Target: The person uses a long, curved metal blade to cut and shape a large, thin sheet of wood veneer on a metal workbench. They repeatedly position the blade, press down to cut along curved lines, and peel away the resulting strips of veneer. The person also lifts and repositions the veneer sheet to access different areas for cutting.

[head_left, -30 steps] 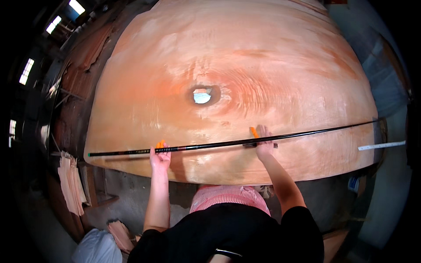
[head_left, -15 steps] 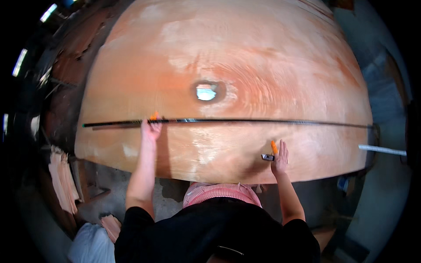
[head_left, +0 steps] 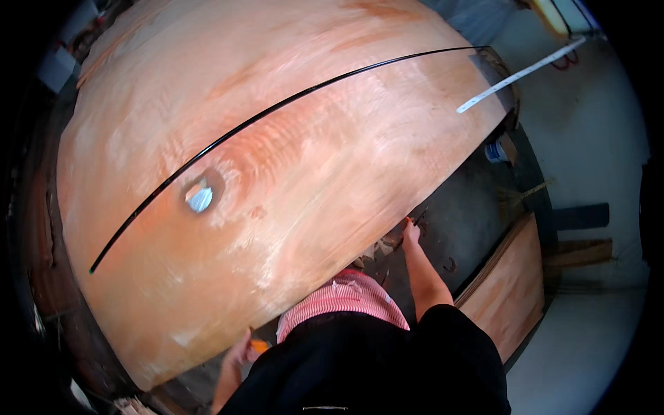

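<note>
A large pale-orange wood veneer sheet spreads in front of me, with a hole showing something pale blue. A long thin black rod lies across it, untouched by either hand. My left hand is low beside the sheet's near edge at my left side, an orange piece at its fingers; its grip is unclear. My right hand is just past the near edge at my right, fingers drawn together, with orange at the tips. Whatever else it holds is too small to make out.
A white marked strip juts over the sheet's right end. Below, stacked wood sheets lean at my right, near a broom and a white-blue bucket. Scraps litter the floor beside the near edge.
My left hand has let go of the black rod and dropped to my side. The right hand has moved off the sheet past its edge. My view has turned to the right.
</note>
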Action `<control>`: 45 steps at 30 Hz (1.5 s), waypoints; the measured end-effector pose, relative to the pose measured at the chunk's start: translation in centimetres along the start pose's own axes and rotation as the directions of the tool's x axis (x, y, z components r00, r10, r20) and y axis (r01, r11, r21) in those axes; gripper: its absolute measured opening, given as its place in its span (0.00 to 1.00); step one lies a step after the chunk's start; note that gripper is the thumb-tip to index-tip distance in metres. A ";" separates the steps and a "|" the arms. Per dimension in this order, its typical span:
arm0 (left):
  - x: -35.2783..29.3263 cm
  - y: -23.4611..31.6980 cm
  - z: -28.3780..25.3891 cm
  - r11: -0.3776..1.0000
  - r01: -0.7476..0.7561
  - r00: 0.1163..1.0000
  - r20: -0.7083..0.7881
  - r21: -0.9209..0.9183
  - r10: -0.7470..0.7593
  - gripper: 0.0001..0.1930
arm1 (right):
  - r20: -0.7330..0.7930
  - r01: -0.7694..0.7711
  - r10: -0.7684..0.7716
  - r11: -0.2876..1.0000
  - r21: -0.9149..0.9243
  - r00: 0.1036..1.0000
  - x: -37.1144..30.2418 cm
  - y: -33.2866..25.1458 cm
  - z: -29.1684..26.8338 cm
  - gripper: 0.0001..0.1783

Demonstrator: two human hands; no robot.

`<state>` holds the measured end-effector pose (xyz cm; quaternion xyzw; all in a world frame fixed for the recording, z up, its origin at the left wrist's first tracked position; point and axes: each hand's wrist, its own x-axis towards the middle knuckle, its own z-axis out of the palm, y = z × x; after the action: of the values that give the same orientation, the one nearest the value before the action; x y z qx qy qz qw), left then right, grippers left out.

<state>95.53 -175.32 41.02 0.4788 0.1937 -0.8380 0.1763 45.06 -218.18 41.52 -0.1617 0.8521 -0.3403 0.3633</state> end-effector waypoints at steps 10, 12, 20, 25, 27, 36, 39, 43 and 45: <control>0.7 -0.7 6.8 0.435 -0.711 0.702 -0.582 -0.552 0.410 0.19 | 0.141 0.187 -0.194 0.980 0.061 0.971 2.8 -1.2 1.3 0.14; 0.4 -0.2 7.2 0.451 -0.719 0.693 -0.585 -0.529 0.420 0.18 | 0.151 0.293 -0.281 0.954 -0.062 0.948 3.9 -1.0 0.9 0.12; 2.3 -0.8 2.4 0.578 -0.753 0.594 -0.703 -0.316 0.390 0.13 | 0.389 0.430 -0.314 0.865 -0.258 0.866 1.6 -5.0 -1.7 0.10; 0.6 -0.9 4.0 0.520 -0.800 0.522 -0.773 -0.298 0.361 0.09 | 0.418 0.433 -0.365 0.898 -0.078 0.832 1.8 -4.0 -2.1 0.09; 0.3 -1.3 4.3 0.466 -0.838 0.481 -0.790 -0.285 0.381 0.08 | 0.429 0.405 -0.367 0.914 0.003 0.825 1.7 -4.1 -2.6 0.08; 0.8 -2.1 6.6 0.100 -0.955 0.284 -0.772 -0.278 0.568 0.05 | 0.490 0.331 -0.399 0.917 0.222 0.775 0.2 -6.5 -4.7 0.07; -0.5 -2.9 9.7 0.145 -0.964 0.264 -0.782 -0.222 0.565 0.06 | 0.545 0.322 -0.388 0.921 0.218 0.743 0.9 -6.9 -6.5 0.07; -1.5 -4.6 11.4 0.168 -0.975 0.217 -0.778 -0.144 0.590 0.06 | 0.561 0.224 -0.379 0.918 0.326 0.736 2.1 -7.7 -8.4 0.07; -1.5 -5.6 12.2 0.203 -0.970 0.226 -0.795 -0.133 0.563 0.07 | 0.534 0.285 -0.401 0.914 0.289 0.744 1.8 -8.3 -9.1 0.06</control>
<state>84.60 -176.39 48.89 0.6466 0.2095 -0.2885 0.6743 37.46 -220.84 50.96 -0.3773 0.6183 -0.4143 0.5511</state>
